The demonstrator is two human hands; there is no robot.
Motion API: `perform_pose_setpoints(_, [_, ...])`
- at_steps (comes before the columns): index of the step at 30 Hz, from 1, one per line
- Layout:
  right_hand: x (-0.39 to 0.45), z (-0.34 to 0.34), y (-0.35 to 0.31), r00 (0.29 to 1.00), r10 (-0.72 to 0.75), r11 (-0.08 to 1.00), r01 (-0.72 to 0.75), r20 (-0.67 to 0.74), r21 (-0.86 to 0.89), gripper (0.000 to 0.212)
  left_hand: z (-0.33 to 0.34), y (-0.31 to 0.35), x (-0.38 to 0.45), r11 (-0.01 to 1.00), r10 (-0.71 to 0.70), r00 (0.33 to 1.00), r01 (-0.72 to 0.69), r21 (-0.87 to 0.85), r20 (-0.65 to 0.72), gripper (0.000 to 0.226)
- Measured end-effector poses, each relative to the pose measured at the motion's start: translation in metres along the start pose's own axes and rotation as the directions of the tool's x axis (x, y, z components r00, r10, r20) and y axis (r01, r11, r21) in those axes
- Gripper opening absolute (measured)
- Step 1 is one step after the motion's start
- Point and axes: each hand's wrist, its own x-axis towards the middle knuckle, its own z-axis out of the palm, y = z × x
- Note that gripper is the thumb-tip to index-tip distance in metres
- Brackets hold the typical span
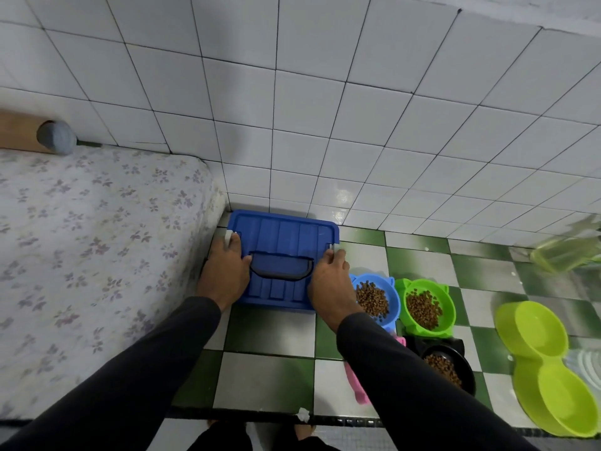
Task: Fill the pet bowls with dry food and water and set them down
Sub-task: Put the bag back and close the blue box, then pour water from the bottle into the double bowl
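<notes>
Blue bin lid [283, 242] is being pressed by both hands, left hand [224, 275] and right hand [328, 281], fingers gripping its side latches. Kibble is already lying in the blue bowl [374, 297], green bowl [422, 307] and black bowl [445, 369] at 3 o'clock; the double bowl [540, 362] is being left unfilled, water not yet seen.

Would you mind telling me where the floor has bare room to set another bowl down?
Bare tiles lie in front of the blue box, between the two sleeves. Another free patch lies between the green bowl and the double dish. It is crowded right of the box, where the blue bowl, green bowl and black bowl cluster.
</notes>
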Motion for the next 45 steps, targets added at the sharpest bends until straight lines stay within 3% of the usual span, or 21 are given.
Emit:
perform_pose_setpoints(2, [-0.004, -0.001, 0.001, 0.999, -0.028, 0.998, 0.027, 0.026, 0.065, 0.082, 0.001, -0.004, 0.0, 0.994, 0.077, 0.997, -0.076, 0.079, -0.007, 0.062])
perform_pose_setpoints(5, [-0.006, 0.002, 0.003, 0.994, -0.104, 0.994, 0.103, 0.033, 0.022, 0.087, 0.002, -0.007, -0.005, 0.965, 0.208, 0.977, -0.213, 0.156, 0.051, 0.062])
perform_pose_setpoints(13, [-0.006, -0.022, 0.008, 0.997, -0.061, 0.995, 0.057, 0.053, 0.079, 0.064, -0.028, -0.002, 0.0, 0.948, 0.257, 0.948, -0.285, 0.144, 0.188, 0.062])
perform_pose_setpoints(20, [-0.023, -0.073, 0.016, 0.989, 0.063, 0.994, -0.05, -0.132, 0.098, 0.043, -0.071, 0.026, 0.019, 0.881, 0.428, 0.87, -0.462, 0.1, 0.246, 0.064])
perform_pose_setpoints(29, [-0.075, -0.105, 0.054, 0.945, 0.31, 0.949, -0.301, -0.107, 0.088, 0.039, -0.093, 0.1, 0.02, 0.723, 0.608, 0.698, -0.684, 0.1, 0.378, 0.056])
perform_pose_setpoints(34, [-0.108, -0.106, 0.089, 0.894, 0.434, 0.895, -0.414, -0.113, 0.164, 0.041, -0.082, 0.146, 0.009, 0.644, 0.678, 0.635, -0.756, 0.116, 0.37, 0.052])
perform_pose_setpoints(45, [-0.2, -0.109, 0.221, 0.798, 0.577, 0.816, -0.555, -0.177, 0.16, 0.031, -0.036, 0.295, -0.05, 0.455, 0.784, 0.489, -0.872, 0.182, 0.381, 0.052])
